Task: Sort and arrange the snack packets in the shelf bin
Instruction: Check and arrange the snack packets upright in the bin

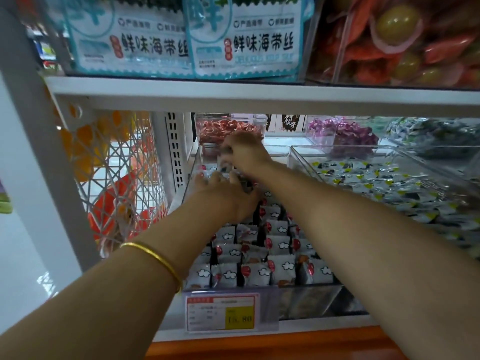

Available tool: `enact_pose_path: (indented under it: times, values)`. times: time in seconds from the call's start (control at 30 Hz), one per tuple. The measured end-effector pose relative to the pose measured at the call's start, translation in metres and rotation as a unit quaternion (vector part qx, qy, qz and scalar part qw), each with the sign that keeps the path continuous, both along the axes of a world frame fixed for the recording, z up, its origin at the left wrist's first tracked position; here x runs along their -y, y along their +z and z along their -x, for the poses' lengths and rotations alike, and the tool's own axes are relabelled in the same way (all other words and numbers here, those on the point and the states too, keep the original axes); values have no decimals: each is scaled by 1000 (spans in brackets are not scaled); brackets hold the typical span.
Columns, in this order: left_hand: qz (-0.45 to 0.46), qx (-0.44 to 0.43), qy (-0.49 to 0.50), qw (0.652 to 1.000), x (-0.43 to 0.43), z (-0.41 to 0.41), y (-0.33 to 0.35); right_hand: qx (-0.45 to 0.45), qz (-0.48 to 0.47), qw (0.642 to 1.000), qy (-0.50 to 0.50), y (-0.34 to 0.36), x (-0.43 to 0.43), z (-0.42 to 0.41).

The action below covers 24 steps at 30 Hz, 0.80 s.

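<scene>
A clear plastic shelf bin [192,167] holds several small grey snack packets [278,245] with white clouds and red dots, standing in neat rows at its front half. Both my arms reach deep into the bin's far end. My right hand [246,152] has its fingers curled over a blurred packet [224,162] near the back wall. My left hand [223,193] lies just below it, its fingers spread over loose packets there. Whether the left hand holds a packet is hidden.
A second clear bin [298,157] of white and yellow packets stands to the right. Behind are tubs of red sweets [223,127] and purple sweets [345,133]. A shelf board [259,96] hangs low overhead. A wire basket [117,178] is left. A price tag [226,313] fronts the bin.
</scene>
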<state>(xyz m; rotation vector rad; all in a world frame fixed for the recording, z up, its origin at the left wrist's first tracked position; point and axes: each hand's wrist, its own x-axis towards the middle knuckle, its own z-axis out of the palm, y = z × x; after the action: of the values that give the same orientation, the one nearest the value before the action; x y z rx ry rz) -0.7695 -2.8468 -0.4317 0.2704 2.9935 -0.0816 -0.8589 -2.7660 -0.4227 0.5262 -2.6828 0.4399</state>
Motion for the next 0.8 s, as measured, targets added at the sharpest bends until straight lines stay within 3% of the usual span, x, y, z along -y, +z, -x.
enact_pose_path:
  times: [0.07,0.13,0.33,0.47,0.63,0.8]
  values:
    - [38,-12,-17,999,5,-9,2,17,-99,995,-2,-9,1,0]
    - [67,-28,-27,997,9,-23,5,15,-103,994,-20,-7,-1,-2]
    - [99,-105,-69,987,21,-80,7,27,148,988,21,26,-24,-65]
    - [66,-167,-47,983,37,-111,-9,65,214,974,40,11,-41,-143]
    - [-13,-216,-57,975,44,-134,-31,97,115,988,44,-1,-50,-206]
    - [-25,-198,-81,977,48,-138,-42,33,-32,999,25,-13,-38,-217]
